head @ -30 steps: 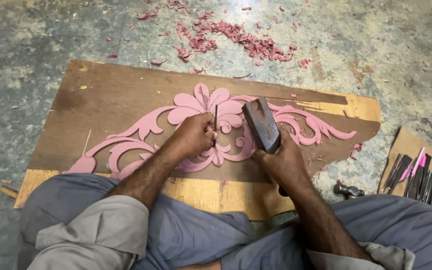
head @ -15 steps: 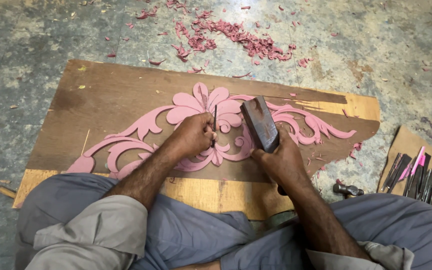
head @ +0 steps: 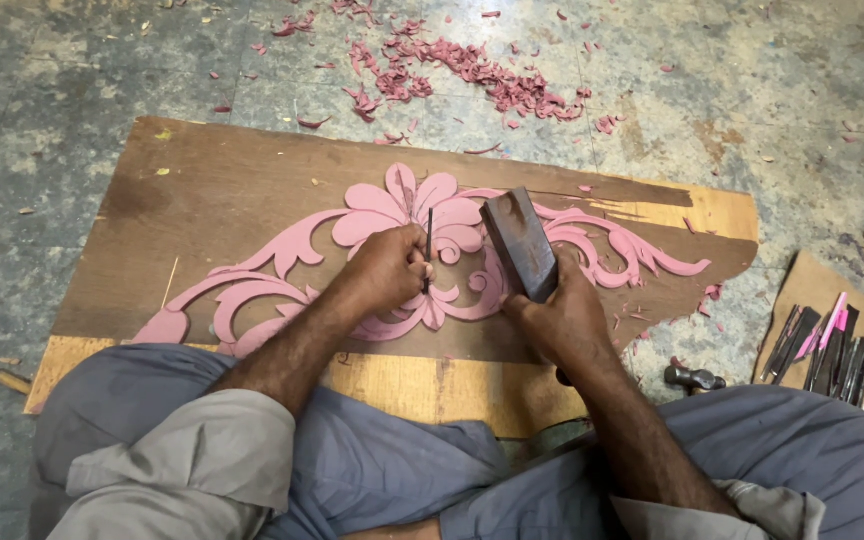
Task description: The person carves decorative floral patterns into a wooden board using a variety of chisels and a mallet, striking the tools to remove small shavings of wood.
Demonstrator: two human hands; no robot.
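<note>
- We see the left hand clenched around a thin dark metal chisel, which stands nearly upright with its tip on the pink carved floral scrollwork panel.
- We see the right hand gripping a dark rectangular wooden mallet block, held tilted just beside the chisel's top, apart from it.
- The pink carving lies flat on a wide brown wooden board, which rests on the grey stone floor in front of the person's grey-trousered legs.
- Pink shavings lie scattered on the floor beyond the board.
- To the right we find a row of dark carving tools on a piece of brown cardboard, and a small metal hammer head near the knee.
</note>
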